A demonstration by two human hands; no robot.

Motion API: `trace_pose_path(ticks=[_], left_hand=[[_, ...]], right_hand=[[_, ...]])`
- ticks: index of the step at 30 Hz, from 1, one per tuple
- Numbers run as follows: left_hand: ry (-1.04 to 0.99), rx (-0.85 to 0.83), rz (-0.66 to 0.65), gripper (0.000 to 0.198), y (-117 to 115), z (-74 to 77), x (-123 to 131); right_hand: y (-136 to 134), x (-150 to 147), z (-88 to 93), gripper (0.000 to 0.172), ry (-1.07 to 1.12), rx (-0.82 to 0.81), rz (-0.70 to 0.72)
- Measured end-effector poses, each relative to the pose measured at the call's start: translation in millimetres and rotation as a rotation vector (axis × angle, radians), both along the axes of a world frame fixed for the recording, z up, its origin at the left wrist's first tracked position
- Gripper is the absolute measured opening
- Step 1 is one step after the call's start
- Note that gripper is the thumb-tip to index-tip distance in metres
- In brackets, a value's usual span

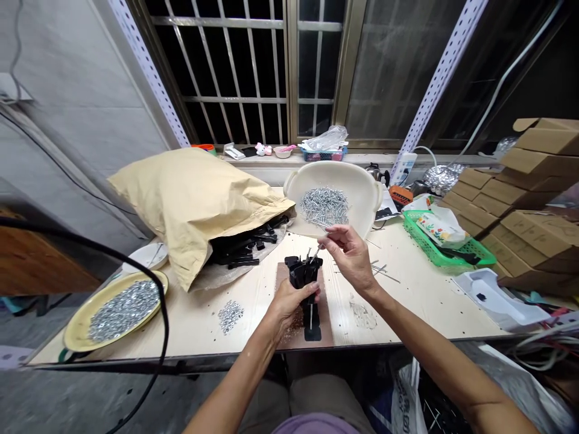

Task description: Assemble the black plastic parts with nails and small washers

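My left hand (294, 301) is wrapped round a bundle of black plastic parts (302, 274), held upright over a brown board (325, 325). Long metal screws stick out of the top of the bundle. Just above it, my right hand (348, 253) pinches a long thin screw (317, 250) between thumb and fingers, its lower end at the parts. Another black piece (312, 328) with a screw along it lies on the board below my left hand. Behind my hands, a cream basin (362, 187) holds a heap of screws (324, 206).
At left, a brown paper sack (181, 199) spills black parts (239, 248). Small metal pieces fill a yellow dish (81, 337) and lie in a pile (230, 316). Loose rods (384, 272), a green basket (474, 259) and cardboard boxes (534, 241) are at right. A black cable (165, 325) hangs at left.
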State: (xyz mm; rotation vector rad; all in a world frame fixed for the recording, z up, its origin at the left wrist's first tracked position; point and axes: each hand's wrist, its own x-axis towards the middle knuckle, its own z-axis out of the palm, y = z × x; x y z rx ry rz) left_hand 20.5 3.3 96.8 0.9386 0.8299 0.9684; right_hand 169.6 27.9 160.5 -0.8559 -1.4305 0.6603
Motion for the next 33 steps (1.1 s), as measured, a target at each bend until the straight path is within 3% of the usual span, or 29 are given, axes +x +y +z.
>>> trace_pose_path(ticks=[6, 12, 15, 17, 19, 20, 23, 26, 30, 33], left_hand=[[-0.003, -0.033, 0.018, 0.039, -1.1, -7.2, -4.7], [0.038, -0.095, 0.043, 0.046, 4.5, -7.4, 6.8], [0.099, -0.037, 0.055, 0.041, 4.9, -1.7, 7.9], [0.18, 0.003, 0.088, 0.035, 3.1, 5.8, 4.6], [0.261, 0.025, 0.121, 0.032, 0.1, 14.9, 1.1], [0.287, 0.035, 0.128, 0.031, -1.4, 19.1, 0.3], [0.328, 0.072, 0.118, 0.027, -4.2, 25.4, 4.6], [0.311, 0.085, 0.132, 0.028, -2.9, 22.0, 13.8], [0.208, 0.026, 0.131, 0.028, 5.4, 14.1, 12.9], [0.07, -0.085, 0.155, 0.031, 12.2, 10.3, 2.4]], right_hand=[[0.1, 0.6, -13.2, 0.021, -0.068, -0.002, -0.041], [-9.9, 4.6, -19.0, 0.019, -0.157, 0.006, -0.039], [2.8, 32.5, -27.2, 0.024, -0.289, -0.019, -0.119], [23.0, 67.2, -35.9, 0.031, -0.471, -0.128, -0.363], [48.6, 107.2, -47.7, 0.037, -0.799, -0.394, -0.677], [61.5, 125.6, -54.6, 0.037, -0.854, -0.477, -0.719], [93.7, 162.3, -77.0, 0.028, -0.961, -0.636, -0.725], [111.3, 170.0, -95.8, 0.023, -1.051, -0.721, -0.701], [110.7, 168.6, -107.8, 0.026, -1.125, -0.746, -0.701], [96.3, 180.4, -103.9, 0.031, -1.126, -0.766, -0.753]])
